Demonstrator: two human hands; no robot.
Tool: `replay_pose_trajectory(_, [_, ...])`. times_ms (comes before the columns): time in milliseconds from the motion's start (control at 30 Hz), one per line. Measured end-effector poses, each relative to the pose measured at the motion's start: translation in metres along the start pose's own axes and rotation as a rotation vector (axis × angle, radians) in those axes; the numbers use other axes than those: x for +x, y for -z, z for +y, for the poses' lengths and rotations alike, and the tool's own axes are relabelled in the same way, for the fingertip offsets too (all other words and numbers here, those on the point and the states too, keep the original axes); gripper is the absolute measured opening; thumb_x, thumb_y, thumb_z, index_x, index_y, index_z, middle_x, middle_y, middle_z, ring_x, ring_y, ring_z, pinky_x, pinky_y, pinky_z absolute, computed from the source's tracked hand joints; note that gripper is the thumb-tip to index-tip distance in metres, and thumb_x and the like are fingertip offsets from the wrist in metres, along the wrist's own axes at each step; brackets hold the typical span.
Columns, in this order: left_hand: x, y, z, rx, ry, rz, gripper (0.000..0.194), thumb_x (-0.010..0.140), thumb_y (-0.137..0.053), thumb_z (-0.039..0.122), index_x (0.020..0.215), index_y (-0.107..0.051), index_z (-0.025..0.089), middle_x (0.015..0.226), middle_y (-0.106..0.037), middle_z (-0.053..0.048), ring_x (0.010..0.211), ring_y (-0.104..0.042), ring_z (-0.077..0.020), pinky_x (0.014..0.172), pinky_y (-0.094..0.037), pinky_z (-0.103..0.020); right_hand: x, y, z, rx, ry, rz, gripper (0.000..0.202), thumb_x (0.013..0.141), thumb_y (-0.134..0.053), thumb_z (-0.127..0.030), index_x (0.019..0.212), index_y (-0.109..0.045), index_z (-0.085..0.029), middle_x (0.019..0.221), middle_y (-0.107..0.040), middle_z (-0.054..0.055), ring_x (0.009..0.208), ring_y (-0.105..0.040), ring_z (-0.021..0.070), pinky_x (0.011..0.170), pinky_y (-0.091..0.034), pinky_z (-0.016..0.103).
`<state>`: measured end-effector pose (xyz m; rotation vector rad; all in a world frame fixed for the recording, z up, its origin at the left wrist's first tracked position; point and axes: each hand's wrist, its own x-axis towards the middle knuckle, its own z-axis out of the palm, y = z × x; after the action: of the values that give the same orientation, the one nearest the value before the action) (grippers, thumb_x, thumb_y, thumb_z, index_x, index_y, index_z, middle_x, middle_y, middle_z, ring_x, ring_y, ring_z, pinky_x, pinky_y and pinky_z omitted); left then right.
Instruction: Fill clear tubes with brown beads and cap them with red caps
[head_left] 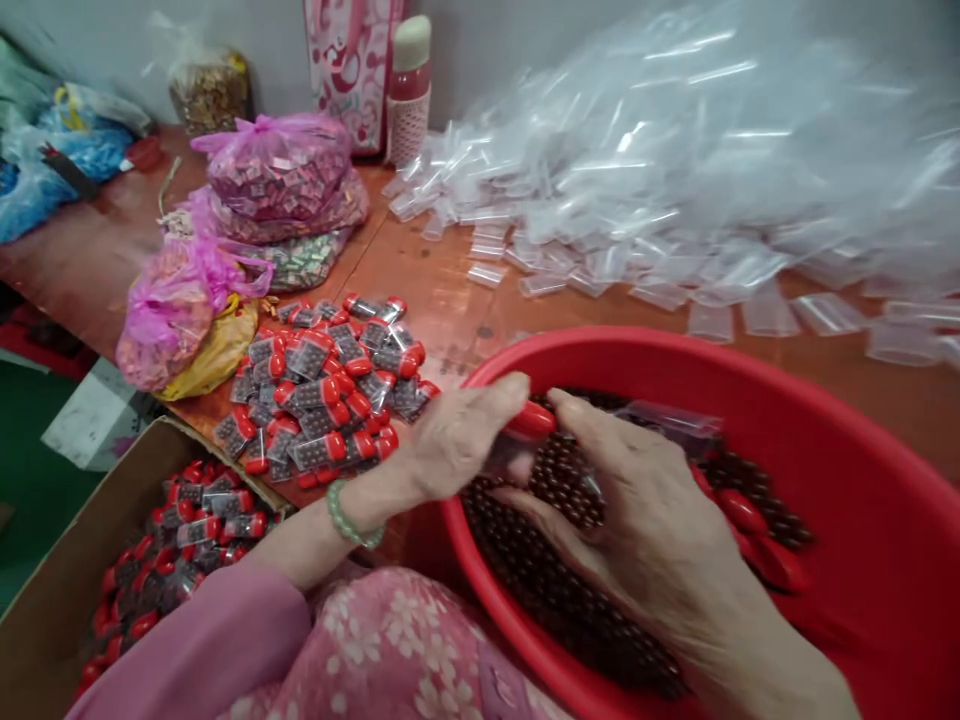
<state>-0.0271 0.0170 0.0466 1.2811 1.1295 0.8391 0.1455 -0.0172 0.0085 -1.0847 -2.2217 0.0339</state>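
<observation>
Over the left rim of a large red basin [847, 420], my left hand [457, 435] grips a clear plastic case with a red cap [531, 420]. My right hand [637, 500] is just right of the case, its thumb and fingers apart in a curve over dark brown beads [555, 570]; nothing shows clearly between them. Among the beads in the basin lie red caps [750, 515] and a clear sleeve [675, 418]. Filled red-capped cases [319, 390] are piled on the table left of my left hand.
A cardboard box [45, 580] of filled cases stands at lower left. Pink bags [281, 165] sit behind the pile, near a bottle [410, 90]. Clear sleeves [637, 180] are heaped behind the basin. The wooden table [427, 290] shows between them.
</observation>
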Motion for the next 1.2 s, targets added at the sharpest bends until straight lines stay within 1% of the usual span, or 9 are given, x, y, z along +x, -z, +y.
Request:
replay_pose_trajectory(67, [-0.010,0.033,-0.001,0.157,-0.083,0.125,0.048,0.096,-0.032,0.049,0.064,-0.054,0.019,0.059,-0.057,0.000,0.054,-0.053,-0.0117,0.059,-0.046,-0.026,-0.002,-0.001,0.002,0.001,0.000,-0.047,0.066,0.086,-0.064,-0.027,0.145,-0.035,-0.017,0.129,-0.057,0.020,0.114,-0.059,0.0330,0.091,-0.052,0.048])
replay_pose_trajectory(200, [-0.016,0.098,-0.025,0.823,-0.228,0.660,0.044,0.097,-0.031,0.047,0.077,-0.059,0.018,0.072,-0.061,-0.005,0.071,-0.057,-0.0167,0.076,-0.046,-0.033,-0.011,-0.005,0.012,-0.020,-0.030,-0.137,0.030,0.091,-0.056,-0.028,0.118,-0.059,-0.013,0.118,-0.064,0.017,0.103,-0.065,0.0289,0.087,-0.055,0.046])
replay_pose_trajectory(267, [-0.012,0.121,-0.044,1.070,-0.264,0.766,0.045,0.097,-0.031,0.046,0.092,-0.063,0.015,0.087,-0.065,-0.010,0.088,-0.059,-0.0220,0.087,-0.045,-0.039,-0.015,-0.008,0.015,-0.019,-0.062,-0.169,0.027,0.093,-0.053,-0.030,0.112,-0.061,-0.013,0.116,-0.066,0.017,0.101,-0.065,0.0275,0.087,-0.055,0.045])
replay_pose_trajectory(400, [-0.003,0.138,-0.072,1.321,-0.212,0.695,0.055,0.094,-0.038,0.049,0.126,-0.054,0.008,0.131,-0.052,-0.022,0.131,-0.039,-0.0358,0.109,-0.030,-0.054,-0.017,-0.012,0.016,0.000,-0.100,-0.208,0.025,0.094,-0.052,-0.030,0.109,-0.063,-0.014,0.112,-0.068,0.015,0.100,-0.066,0.0262,0.087,-0.056,0.044])
replay_pose_trajectory(600, [0.003,0.128,-0.067,1.301,-0.274,0.605,0.060,0.093,-0.040,0.052,0.136,-0.045,0.011,0.148,-0.038,-0.022,0.145,-0.018,-0.0386,0.113,-0.020,-0.061,-0.013,0.000,0.013,-0.049,-0.159,-0.218,0.024,0.094,-0.050,-0.028,0.108,-0.063,-0.014,0.111,-0.069,0.013,0.099,-0.067,0.0254,0.086,-0.058,0.044])
replay_pose_trajectory(867, [0.025,0.116,-0.076,1.431,-0.273,0.623,0.046,0.092,-0.045,0.046,0.121,-0.060,0.013,0.137,-0.054,-0.019,0.135,-0.038,-0.0406,0.110,-0.022,-0.061,-0.020,0.017,0.020,-0.158,-0.221,-0.192,0.024,0.096,-0.048,-0.027,0.109,-0.061,-0.014,0.110,-0.070,0.012,0.095,-0.068,0.0249,0.081,-0.058,0.041])
replay_pose_trajectory(967, [0.023,0.115,-0.078,1.437,-0.246,0.562,0.049,0.093,-0.043,0.046,0.125,-0.058,0.012,0.138,-0.053,-0.018,0.135,-0.038,-0.0392,0.111,-0.023,-0.059,-0.024,0.015,0.022,-0.115,-0.166,-0.180,0.025,0.097,-0.045,-0.031,0.108,-0.061,-0.015,0.105,-0.071,0.012,0.091,-0.069,0.0251,0.080,-0.058,0.041])
replay_pose_trajectory(1100, [0.016,0.115,-0.080,1.363,-0.200,0.499,0.056,0.092,-0.043,0.050,0.133,-0.051,0.012,0.143,-0.048,-0.018,0.140,-0.033,-0.0366,0.114,-0.019,-0.057,0.004,0.013,0.011,0.076,-0.024,-0.230,0.027,0.097,-0.044,-0.035,0.115,-0.058,-0.020,0.105,-0.070,0.010,0.089,-0.070,0.0239,0.081,-0.058,0.039])
replay_pose_trajectory(1200, [0.012,0.122,-0.077,1.278,-0.227,0.412,0.060,0.094,-0.040,0.051,0.138,-0.045,0.011,0.148,-0.042,-0.019,0.143,-0.027,-0.0343,0.116,-0.018,-0.055,0.039,-0.001,-0.017,0.196,0.083,-0.291,0.034,0.096,-0.043,-0.040,0.121,-0.057,-0.021,0.107,-0.070,0.011,0.091,-0.070,0.0271,0.081,-0.059,0.042])
